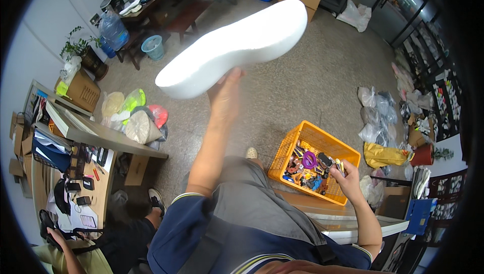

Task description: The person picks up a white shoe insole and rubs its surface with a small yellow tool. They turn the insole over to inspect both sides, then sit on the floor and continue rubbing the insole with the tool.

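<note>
My left hand (225, 95) is raised in front of me and grips a large white shoe sole (234, 47) from below. The sole is long and curved, tilted with one end up to the right. Its bulk hides most of my fingers. Lower on the right, my right hand (348, 177) is closed at the fingertips over the side of an orange plastic basket (283, 157). A small dark and yellowish piece (340, 166) shows at those fingertips, too small to name. Inside the basket lie many small coloured parts, among them a purple ring (309, 160).
To the left stands a desk (101, 193) with papers and phones, where another person's hand (54, 234) shows. Bagged goods (143, 127) lie on the floor beyond it. Clear plastic bags (375, 112) and a yellow sack (384, 155) lie right of the basket. A blue bin (153, 47) stands farther off.
</note>
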Motion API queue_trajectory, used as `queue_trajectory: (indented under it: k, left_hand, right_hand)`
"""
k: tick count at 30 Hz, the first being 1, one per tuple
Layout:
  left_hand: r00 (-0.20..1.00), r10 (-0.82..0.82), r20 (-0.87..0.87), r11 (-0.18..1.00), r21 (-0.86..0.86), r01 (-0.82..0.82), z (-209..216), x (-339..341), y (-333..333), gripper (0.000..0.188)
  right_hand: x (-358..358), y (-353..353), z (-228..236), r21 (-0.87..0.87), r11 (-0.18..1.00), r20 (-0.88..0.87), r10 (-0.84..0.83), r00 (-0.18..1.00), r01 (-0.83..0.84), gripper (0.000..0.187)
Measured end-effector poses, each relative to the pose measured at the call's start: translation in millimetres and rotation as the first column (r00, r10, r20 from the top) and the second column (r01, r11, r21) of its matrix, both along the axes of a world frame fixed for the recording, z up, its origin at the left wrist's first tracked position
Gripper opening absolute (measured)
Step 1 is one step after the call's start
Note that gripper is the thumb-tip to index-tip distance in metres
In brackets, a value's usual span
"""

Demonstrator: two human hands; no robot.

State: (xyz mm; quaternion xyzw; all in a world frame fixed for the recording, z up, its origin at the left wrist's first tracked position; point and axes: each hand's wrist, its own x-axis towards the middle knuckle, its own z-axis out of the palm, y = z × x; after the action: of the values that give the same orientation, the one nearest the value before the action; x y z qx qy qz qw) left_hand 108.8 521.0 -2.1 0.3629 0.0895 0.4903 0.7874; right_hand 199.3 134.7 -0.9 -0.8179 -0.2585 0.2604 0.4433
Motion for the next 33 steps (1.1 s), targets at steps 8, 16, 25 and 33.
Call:
queue_trajectory:
  k: [8, 16, 25, 33]
  left_hand:
    - [0.996, 0.076, 0.04, 0.993, 0.082, -0.079, -0.8, -0.2, 1.6, 0.06]
    - [0.995, 0.082, 0.062, 0.989, 0.12, -0.089, -13.4, 5.7, 10.6, 0.054]
    - [0.996, 0.02, 0.082, 0.991, 0.132, -0.031, -8.1, 0.8, 8.7, 0.079]
    - [0.997, 0.067, -0.049, 0.994, 0.085, -0.063, 11.6, -2.7, -6.1, 0.101]
  right_hand:
    - [-0.3, 0.4, -0.3, -0.014, 1.0, -0.004, 0.006, 1.0, -0.006, 0.011]
    - [1.0, -1.9, -3.2, -0.01, 1.0, 0.025, 0.028, 0.999, -0.028, 0.013]
    - [-0.1, -1.0, -1.1, -0.03, 0.999, 0.027, 0.026, 0.999, -0.025, 0.014]
    - [-0.1, -0.8, -0.2, -0.032, 0.999, 0.005, 0.023, 1.0, -0.023, 0.014]
